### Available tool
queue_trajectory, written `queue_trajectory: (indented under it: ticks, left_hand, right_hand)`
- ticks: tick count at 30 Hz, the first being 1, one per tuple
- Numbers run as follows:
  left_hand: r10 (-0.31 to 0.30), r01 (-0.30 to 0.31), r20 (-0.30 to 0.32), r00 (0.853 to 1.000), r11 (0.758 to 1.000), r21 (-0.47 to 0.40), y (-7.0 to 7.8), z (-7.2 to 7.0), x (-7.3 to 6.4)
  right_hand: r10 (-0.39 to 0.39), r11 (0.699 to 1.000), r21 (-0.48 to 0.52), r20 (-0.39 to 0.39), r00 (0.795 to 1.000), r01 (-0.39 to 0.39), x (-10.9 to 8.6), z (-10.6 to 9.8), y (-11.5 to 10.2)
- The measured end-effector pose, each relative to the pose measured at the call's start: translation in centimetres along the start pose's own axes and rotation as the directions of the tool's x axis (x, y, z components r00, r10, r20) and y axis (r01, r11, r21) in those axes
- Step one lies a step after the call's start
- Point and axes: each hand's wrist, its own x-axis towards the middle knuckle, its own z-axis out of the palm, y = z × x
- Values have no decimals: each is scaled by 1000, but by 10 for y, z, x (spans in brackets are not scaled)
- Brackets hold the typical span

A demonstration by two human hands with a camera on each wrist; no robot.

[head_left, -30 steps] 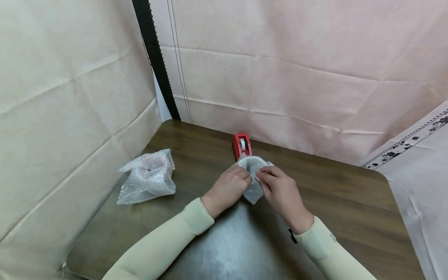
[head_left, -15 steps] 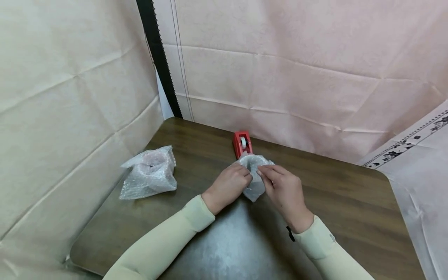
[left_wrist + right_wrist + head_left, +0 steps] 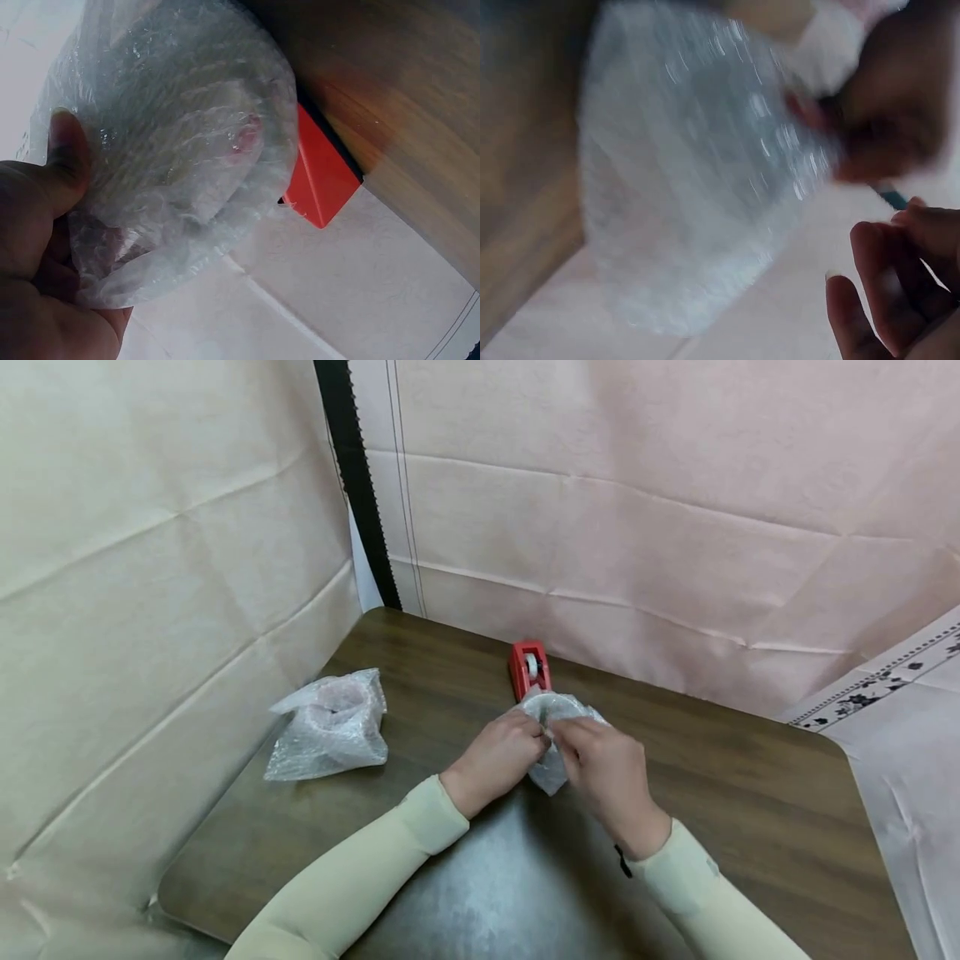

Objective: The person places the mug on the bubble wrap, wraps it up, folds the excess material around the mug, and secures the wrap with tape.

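Observation:
A bundle in clear bubble wrap (image 3: 550, 774) is between the two hands near the middle of the table; its content is hidden, though a reddish patch shows through in the left wrist view. My left hand (image 3: 501, 752) grips its near edge, the thumb (image 3: 67, 146) lying on the wrap. Close beside it, my right hand (image 3: 609, 770) has its fingers bent at the bundle's top. In the right wrist view that hand's fingertips (image 3: 915, 206) pinch a thin dark-green strip (image 3: 889, 196) running toward the left hand; blur hides what it is.
A red tape dispenser (image 3: 530, 668) with a white roll stands just behind the bundle. Another bubble-wrapped bundle (image 3: 333, 731) lies at the table's left. Pale cloth (image 3: 637, 527) hangs behind and beside the wooden table (image 3: 720, 793).
My right hand has turned and drawn closer to the left hand over the bundle. The left hand keeps its grip. The whole head view has shifted slightly.

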Motion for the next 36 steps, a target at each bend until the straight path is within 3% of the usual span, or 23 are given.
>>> queue_trajectory:
  ticks: [5,16,20,23,27,30,32,36]
  left_hand:
    - [-41,41,10,999,999,-31,0,-3,1]
    - [-66,67,23,998,997,-32,0,-4,7]
    - [-89,89,4,996,992,-85,-1,-2,7]
    - [-129,128,8,992,973,-193,-4,-1,7]
    - [-208,208,37,977,916,-344,-9,0,5]
    - [-227,230,56,972,886,-402,-12,0,3]
    - [-216,229,79,973,883,-408,-12,0,3]
    - [-182,215,120,976,900,-378,-9,-1,3]
  right_hand:
    - [-78,992,-105,-4,997,77,-27,7,-7]
    - [-121,977,-179,-2,993,118,-44,7,-10]
    - [-126,974,-191,-1,992,124,-50,13,-8]
    - [-108,976,-188,5,994,107,-53,15,-5]
    - [-126,973,-196,8,992,125,-54,18,-2]
    - [-161,963,-219,5,987,158,-54,21,0]
    - [-176,959,-225,0,984,171,-55,24,1]
    - [-202,953,-230,-4,979,196,-60,29,4]
